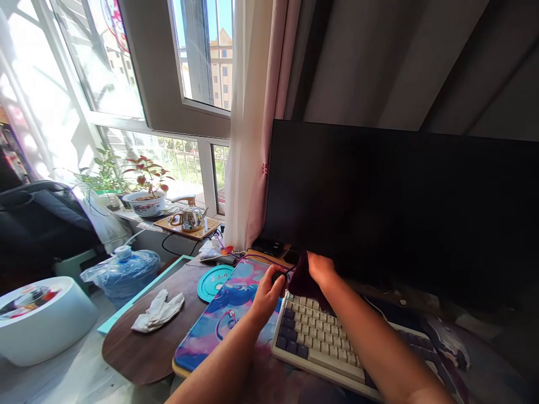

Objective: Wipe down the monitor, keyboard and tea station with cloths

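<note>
My left hand (266,292) is closed on a small dark rounded object (278,276); a thin black cord seems to run from it toward the cloth, and its kind cannot be made out. In my right hand (320,269) is a dark maroon cloth (300,278), which hangs over the far left corner of the keyboard (315,331). The right fingers are partly hidden behind the cloth and wrist. Cream and dark keys show on the keyboard, under my right forearm. Beneath lies a colourful blue-pink desk mat (236,306). Just behind both hands stands a large black monitor (379,207).
A white crumpled glove or cloth (159,311) and a turquoise round disc (214,282) lie on the brown tabletop (138,353) at left. Beyond are a kettle (192,219), a potted plant (145,203), a water jug (124,272) and a white round tub (50,331).
</note>
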Motion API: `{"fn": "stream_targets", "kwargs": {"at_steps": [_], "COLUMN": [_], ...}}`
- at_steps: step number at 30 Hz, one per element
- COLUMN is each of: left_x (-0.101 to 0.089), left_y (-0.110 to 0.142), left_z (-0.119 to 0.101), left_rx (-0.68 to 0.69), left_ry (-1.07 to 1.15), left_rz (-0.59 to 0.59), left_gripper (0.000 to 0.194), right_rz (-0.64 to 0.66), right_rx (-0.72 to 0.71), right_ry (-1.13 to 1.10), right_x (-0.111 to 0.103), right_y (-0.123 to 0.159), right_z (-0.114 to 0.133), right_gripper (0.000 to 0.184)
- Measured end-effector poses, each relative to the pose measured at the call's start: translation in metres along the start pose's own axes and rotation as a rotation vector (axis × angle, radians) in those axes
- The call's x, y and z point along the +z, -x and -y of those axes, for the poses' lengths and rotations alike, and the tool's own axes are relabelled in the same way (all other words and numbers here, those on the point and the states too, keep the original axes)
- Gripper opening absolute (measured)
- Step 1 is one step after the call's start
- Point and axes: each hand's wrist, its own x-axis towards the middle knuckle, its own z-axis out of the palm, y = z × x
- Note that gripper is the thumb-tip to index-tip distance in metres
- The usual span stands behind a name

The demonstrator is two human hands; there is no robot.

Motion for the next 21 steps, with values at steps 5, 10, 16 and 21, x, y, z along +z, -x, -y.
{"fn": "stream_targets", "kwargs": {"at_steps": [5,10,16,21], "left_x": [0.002,0.001,0.0,0.0], "left_y": [-0.002,-0.001,-0.003,-0.007], "left_z": [0.0,0.0,0.01,0.022], "left_rx": [-0.027,-0.03,0.008,0.039], "left_ry": [0.023,0.025,-0.036,-0.068], "left_rz": [-0.032,-0.028,-0.032,-0.051], "left_gripper": [0.025,0.023,0.016,0.016], "right_rz": [0.011,0.029,0.036,0.068], "right_rx": [0.154,0.184,0.196,0.184], "right_ry": [-0.127,-0.099,-0.108,-0.111], "right_x": [0.002,0.005,0.006,0.004], "right_y": [-0.008,-0.015,-0.015,-0.005], "right_z": [0.007,0.014,0.014,0.009], "right_gripper": [0.062,0.063,0.064,0.062]}}
